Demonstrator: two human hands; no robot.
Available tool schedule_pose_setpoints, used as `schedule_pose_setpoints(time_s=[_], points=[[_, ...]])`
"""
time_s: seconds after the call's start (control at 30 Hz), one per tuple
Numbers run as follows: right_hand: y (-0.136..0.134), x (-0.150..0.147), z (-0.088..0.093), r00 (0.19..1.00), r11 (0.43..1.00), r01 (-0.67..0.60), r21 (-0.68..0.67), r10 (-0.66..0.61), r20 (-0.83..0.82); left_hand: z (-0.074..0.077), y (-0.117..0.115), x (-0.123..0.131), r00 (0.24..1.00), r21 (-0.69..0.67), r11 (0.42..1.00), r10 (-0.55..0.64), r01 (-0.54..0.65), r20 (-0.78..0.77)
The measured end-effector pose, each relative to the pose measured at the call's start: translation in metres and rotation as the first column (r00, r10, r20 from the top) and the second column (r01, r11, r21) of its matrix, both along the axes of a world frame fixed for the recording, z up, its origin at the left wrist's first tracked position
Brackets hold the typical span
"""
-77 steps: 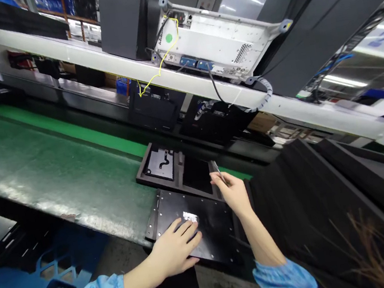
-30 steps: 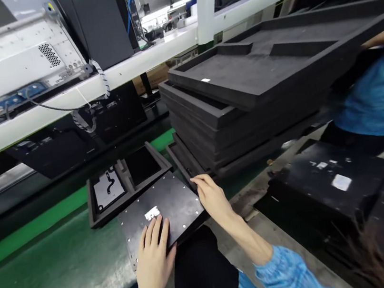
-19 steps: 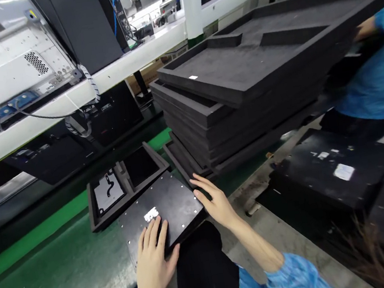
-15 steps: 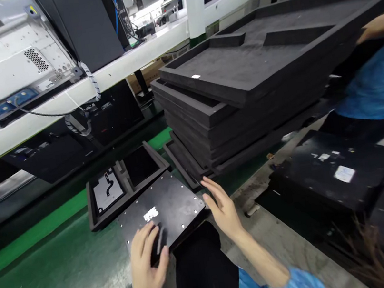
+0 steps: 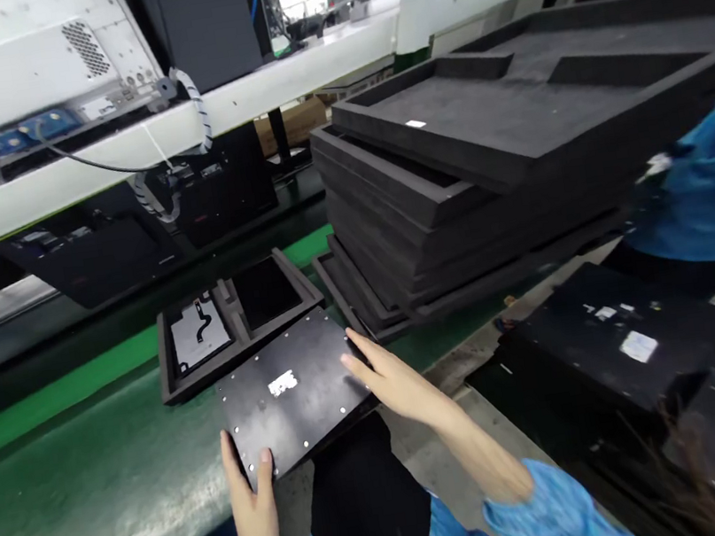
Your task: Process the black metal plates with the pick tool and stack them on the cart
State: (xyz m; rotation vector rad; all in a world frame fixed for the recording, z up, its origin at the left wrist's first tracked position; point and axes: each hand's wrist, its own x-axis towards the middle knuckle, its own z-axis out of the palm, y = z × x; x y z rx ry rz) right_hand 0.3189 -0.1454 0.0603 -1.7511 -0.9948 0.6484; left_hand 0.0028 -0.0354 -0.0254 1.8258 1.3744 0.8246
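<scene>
Our left hand (image 5: 254, 507) grips the near-left corner of the black metal plate (image 5: 292, 391), thumb on top. Our right hand (image 5: 393, 379) rests open on its right edge. The plate lies on the green conveyor belt (image 5: 95, 486); a foam tray (image 5: 231, 323) sits at 12 o'clock, stacked foam trays (image 5: 482, 160) at 2 o'clock.

I see the scene lit evenly from above, bright but not harsh. Strip lights glow white behind the white shelf rail (image 5: 279, 100). The green belt (image 5: 98, 513) carries a pale, smeared glare near its front edge. The stacked black foam trays (image 5: 482, 160) swallow light and show little detail. My wide lens bends straight lines toward the edges. The blue sleeve (image 5: 713, 179) at far right is blurred.
</scene>
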Motion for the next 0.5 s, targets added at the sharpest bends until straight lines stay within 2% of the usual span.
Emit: schedule_pose_setpoints(time_s=[0.07,0.17,0.23,0.37,0.5], points=[[0.027,0.011,0.001,0.997,0.995,-0.069,-0.075,0.066,-0.039,0.0,0.0,0.002,1.0,0.015,1.0,-0.003,0.003,0.01],[0.048,0.011,-0.009,0.997,0.992,-0.015,-0.123,0.005,-0.083,0.002,0.0,0.004,0.996,0.007,1.0,0.011,-0.012,0.094],[0.048,0.006,-0.019,0.994,0.993,0.02,-0.112,-0.031,-0.102,0.004,0.002,0.003,0.979,-0.034,0.998,0.052,-0.046,0.196],[0.038,-0.002,-0.036,0.975,0.994,-0.006,-0.109,-0.019,-0.22,0.005,0.01,-0.004,0.931,-0.135,0.985,0.148,-0.108,0.335],[0.036,-0.017,-0.048,0.952,0.99,0.1,-0.103,-0.125,-0.281,0.005,0.013,-0.004,0.891,-0.19,0.977,0.168,-0.094,0.422]])
